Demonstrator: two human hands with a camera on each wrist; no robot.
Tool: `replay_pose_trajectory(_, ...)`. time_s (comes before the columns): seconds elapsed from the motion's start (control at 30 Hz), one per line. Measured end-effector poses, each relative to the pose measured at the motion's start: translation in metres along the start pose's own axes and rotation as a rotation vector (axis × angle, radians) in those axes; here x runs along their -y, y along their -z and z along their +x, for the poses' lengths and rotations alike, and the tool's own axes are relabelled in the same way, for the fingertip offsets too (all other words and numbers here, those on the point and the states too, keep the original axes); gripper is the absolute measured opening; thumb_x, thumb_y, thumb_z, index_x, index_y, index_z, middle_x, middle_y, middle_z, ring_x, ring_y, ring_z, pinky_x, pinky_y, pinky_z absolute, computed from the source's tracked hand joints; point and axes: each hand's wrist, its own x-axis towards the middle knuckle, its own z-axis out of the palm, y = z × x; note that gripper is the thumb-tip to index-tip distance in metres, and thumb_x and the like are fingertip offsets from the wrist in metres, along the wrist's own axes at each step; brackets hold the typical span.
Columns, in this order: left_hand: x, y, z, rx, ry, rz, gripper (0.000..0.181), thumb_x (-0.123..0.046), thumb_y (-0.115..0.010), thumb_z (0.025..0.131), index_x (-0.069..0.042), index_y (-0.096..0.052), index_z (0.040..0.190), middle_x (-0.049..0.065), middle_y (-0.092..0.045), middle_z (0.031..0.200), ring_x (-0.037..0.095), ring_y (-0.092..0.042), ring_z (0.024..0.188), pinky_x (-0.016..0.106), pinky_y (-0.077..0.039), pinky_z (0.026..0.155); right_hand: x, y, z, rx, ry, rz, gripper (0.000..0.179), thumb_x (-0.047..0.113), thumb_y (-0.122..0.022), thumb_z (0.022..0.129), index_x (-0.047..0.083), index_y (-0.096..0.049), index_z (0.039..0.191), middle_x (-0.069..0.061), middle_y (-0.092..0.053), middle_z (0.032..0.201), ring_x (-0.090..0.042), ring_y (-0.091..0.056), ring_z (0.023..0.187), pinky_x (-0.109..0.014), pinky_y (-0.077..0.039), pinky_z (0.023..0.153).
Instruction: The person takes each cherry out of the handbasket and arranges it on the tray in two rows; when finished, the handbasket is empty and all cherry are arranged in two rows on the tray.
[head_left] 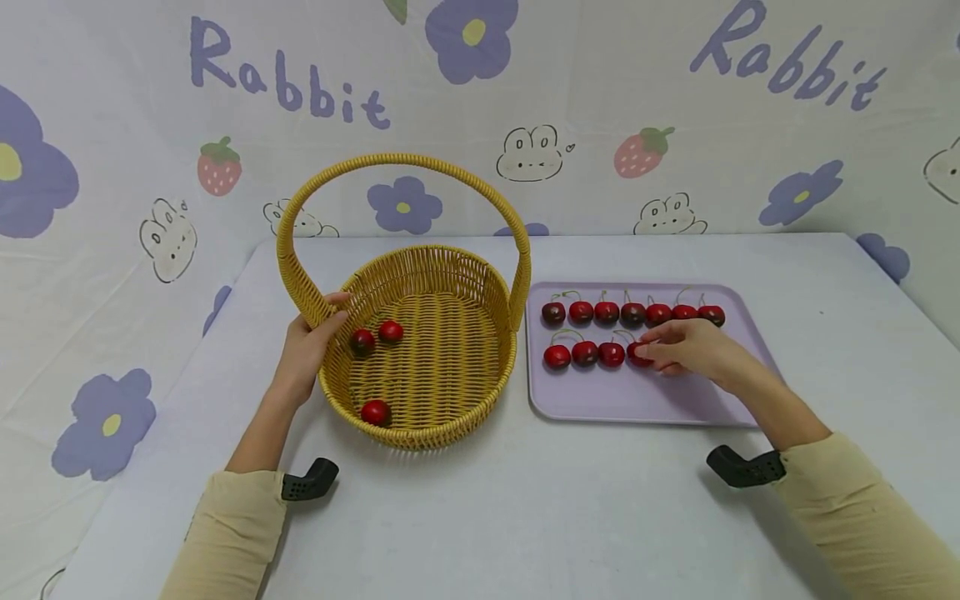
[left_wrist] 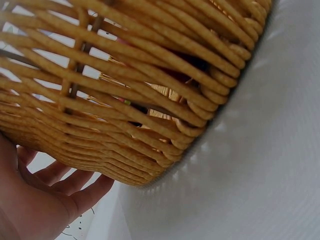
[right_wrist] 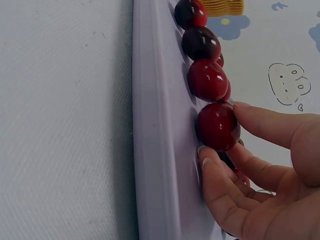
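A yellow wicker basket with a tall arched handle stands left of centre, three red cherries inside; one cherry lies by its front wall. My left hand grips the basket's left side at the foot of the handle; in the left wrist view its fingers lie against the woven wall. On a lilac tray, cherries with stems stand in two rows. With thumb and fingers, my right hand pinches the rightmost cherry of the front row. That cherry touches or nearly touches its neighbour.
The back row of cherries runs along the tray's far side. A white cloth covers the table. Behind it hangs a patterned curtain with flowers and rabbits. Black wrist devices sit at both sleeves.
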Motion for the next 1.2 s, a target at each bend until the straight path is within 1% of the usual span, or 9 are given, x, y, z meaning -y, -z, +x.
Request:
replay_pose_trajectory(0.23,0.000,0.000,0.001,0.001,-0.002,0.002,0.042,-0.020,-0.047,0.101,0.000,-0.045,0.138,0.016,-0.039,0.143,0.027,-0.038,0.128,0.043,-0.027,0.105,0.000,0.003,-0.001,0.001,-0.018,0.001,0.051,0.029,-0.064,0.093,-0.007,-0.050,0.126,-0.018,-0.061,0.111,-0.019,-0.063,0.083,-0.026,-0.052,0.075)
replay_pose_trajectory(0.4,0.000,0.000,0.000,0.003,-0.006,0.002,0.042,-0.020,-0.046,0.101,0.000,-0.044,0.138,0.016,-0.039,0.144,0.027,-0.037,0.128,0.043,-0.027,0.104,-0.001,0.009,-0.003,0.012,0.007,0.010,0.056,0.033,-0.059,0.095,-0.009,-0.046,0.129,-0.018,-0.061,0.109,-0.020,-0.064,0.088,-0.028,-0.052,0.076)
replay_pose_trajectory(0.6,0.000,0.000,0.000,0.005,-0.012,-0.002,0.042,-0.020,-0.046,0.101,0.001,-0.044,0.138,0.016,-0.039,0.143,0.027,-0.038,0.128,0.043,-0.028,0.104,0.003,0.027,-0.008,0.071,0.015,0.118,0.060,0.039,-0.051,0.099,-0.009,-0.039,0.133,-0.019,-0.057,0.114,-0.023,-0.061,0.096,-0.033,-0.052,0.080)
replay_pose_trajectory(0.7,-0.001,0.000,0.000,0.003,-0.013,-0.002,0.042,-0.020,-0.046,0.101,0.001,-0.044,0.138,0.016,-0.040,0.143,0.027,-0.038,0.128,0.042,-0.028,0.104,0.006,0.035,-0.012,0.144,0.036,0.212,0.059,0.038,-0.047,0.100,-0.009,-0.037,0.134,-0.020,-0.055,0.117,-0.026,-0.061,0.099,-0.034,-0.051,0.081)
replay_pose_trajectory(0.8,-0.001,0.000,0.000,-0.001,-0.010,-0.001,0.042,-0.020,-0.047,0.101,0.001,-0.044,0.138,0.016,-0.040,0.142,0.026,-0.038,0.128,0.041,-0.028,0.104,0.009,0.039,-0.015,0.249,0.089,0.328,0.048,0.035,-0.041,0.103,-0.004,-0.044,0.131,-0.016,-0.058,0.116,-0.028,-0.061,0.100,-0.036,-0.051,0.083)
replay_pose_trajectory(0.87,-0.001,0.000,0.000,-0.003,-0.007,0.000,0.042,-0.021,-0.047,0.101,0.001,-0.044,0.138,0.016,-0.041,0.142,0.026,-0.038,0.128,0.041,-0.028,0.104,0.011,0.041,-0.015,0.345,0.149,0.402,0.040,0.031,-0.036,0.105,0.002,-0.052,0.127,-0.012,-0.060,0.115,-0.027,-0.062,0.101,-0.038,-0.050,0.084)
replay_pose_trajectory(0.97,-0.001,0.000,0.000,-0.002,-0.005,0.001,0.042,-0.021,-0.047,0.101,0.000,-0.045,0.138,0.016,-0.040,0.142,0.026,-0.038,0.128,0.041,-0.028,0.105,0.014,0.040,-0.014,0.497,0.246,0.528,0.037,0.023,-0.029,0.107,0.008,-0.059,0.123,-0.009,-0.062,0.116,-0.026,-0.062,0.102,-0.039,-0.049,0.086)
replay_pose_trajectory(1.07,0.000,0.001,-0.001,0.002,-0.005,-0.003,0.042,-0.021,-0.047,0.101,0.000,-0.044,0.138,0.016,-0.040,0.143,0.026,-0.038,0.128,0.042,-0.028,0.105,0.019,0.034,-0.012,0.625,0.316,0.636,0.041,0.017,-0.025,0.107,0.005,-0.058,0.126,-0.012,-0.061,0.119,-0.027,-0.061,0.104,-0.041,-0.047,0.090)
replay_pose_trajectory(1.2,0.000,0.000,0.000,0.007,-0.005,-0.007,0.042,-0.020,-0.046,0.101,0.000,-0.044,0.138,0.016,-0.040,0.143,0.026,-0.038,0.128,0.042,-0.027,0.105,0.030,0.025,-0.011,0.697,0.352,0.677,0.042,0.013,-0.021,0.106,0.001,-0.054,0.131,-0.015,-0.059,0.122,-0.030,-0.059,0.107,-0.042,-0.044,0.094)
